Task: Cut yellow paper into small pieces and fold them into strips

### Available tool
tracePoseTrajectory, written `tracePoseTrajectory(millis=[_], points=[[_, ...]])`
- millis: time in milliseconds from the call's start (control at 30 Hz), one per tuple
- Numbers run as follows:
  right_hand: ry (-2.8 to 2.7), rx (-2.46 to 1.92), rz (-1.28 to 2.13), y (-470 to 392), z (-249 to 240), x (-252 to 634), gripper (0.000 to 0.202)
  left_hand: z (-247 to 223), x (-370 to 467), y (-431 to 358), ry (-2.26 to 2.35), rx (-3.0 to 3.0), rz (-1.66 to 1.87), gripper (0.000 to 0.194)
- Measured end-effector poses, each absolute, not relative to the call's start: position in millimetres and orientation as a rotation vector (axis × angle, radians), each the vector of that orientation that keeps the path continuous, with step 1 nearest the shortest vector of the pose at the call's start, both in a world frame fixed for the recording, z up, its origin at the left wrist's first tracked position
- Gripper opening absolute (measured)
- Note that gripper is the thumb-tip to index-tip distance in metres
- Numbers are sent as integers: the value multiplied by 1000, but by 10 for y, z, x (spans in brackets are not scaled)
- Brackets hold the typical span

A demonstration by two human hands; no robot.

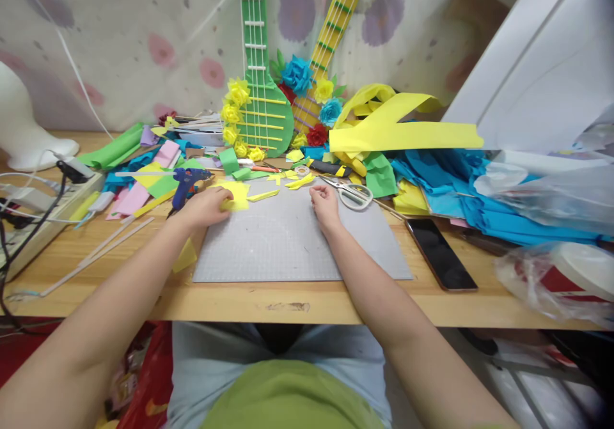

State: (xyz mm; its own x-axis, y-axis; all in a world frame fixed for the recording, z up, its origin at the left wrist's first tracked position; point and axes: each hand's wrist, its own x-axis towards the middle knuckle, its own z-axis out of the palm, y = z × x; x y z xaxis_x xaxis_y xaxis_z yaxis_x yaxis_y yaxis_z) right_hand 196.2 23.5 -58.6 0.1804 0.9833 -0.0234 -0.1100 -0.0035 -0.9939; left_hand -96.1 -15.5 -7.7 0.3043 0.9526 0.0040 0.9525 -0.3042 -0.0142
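Observation:
My left hand [210, 207] is closed at the left edge of the grey cutting mat [273, 243], its fingers on a piece of yellow crepe paper [237, 194]. Just behind that wrist lies a blue glue gun [183, 186]. My right hand [325, 205] hovers over or rests on the mat's far right part with its fingers curled together; what they hold, if anything, is hidden. Scissors with pale handles [355, 196] lie right beside it. Between the hands, folded yellow strips [263, 195] lie along the mat's far edge.
A green paper guitar [263, 112] and a yellow one [330, 29], both with paper flowers, lean on the back wall. Blue crepe paper [480, 199] and long yellow strips [407, 136] are piled right. A phone [441, 253] lies right of the mat; a power strip [52, 218] stands left.

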Motion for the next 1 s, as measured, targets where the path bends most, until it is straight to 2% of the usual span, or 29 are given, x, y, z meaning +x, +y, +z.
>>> tracePoseTrajectory(millis=[133, 267, 367, 500, 633, 733, 800, 900, 1000], points=[[-997, -1245, 1118, 215, -568, 1959, 19, -56, -875, -179, -1882, -2435, 92, 37], [-1013, -1255, 1105, 211, -572, 1959, 22, -71, -862, -173, -2067, -2283, 8, 33], [-1028, -1250, 1101, 223, -598, 1968, 23, -88, -859, -160, -2222, -2148, -201, 26], [-1046, -1260, 1083, 234, -640, 1976, 22, -74, -782, -174, -2391, -1757, -606, 31], [-1133, -1261, 1032, 194, -560, 1959, 21, -60, -460, -262, -2073, -1759, -884, 29], [-1368, -1191, 900, 150, -377, 1985, 24, -111, -49, -334, -1820, -2072, -785, 22], [-1630, -1142, 795, 129, -243, 2049, 36, -173, 239, -370, -1736, -2255, -603, 19], [-2053, -1081, 754, 99, -123, 2193, 48, -266, 587, -423, -1763, -2364, -364, 23], [-2330, -1037, 700, 44, -151, 2299, 50, -320, 776, -491, -1858, -2362, -281, 28]])
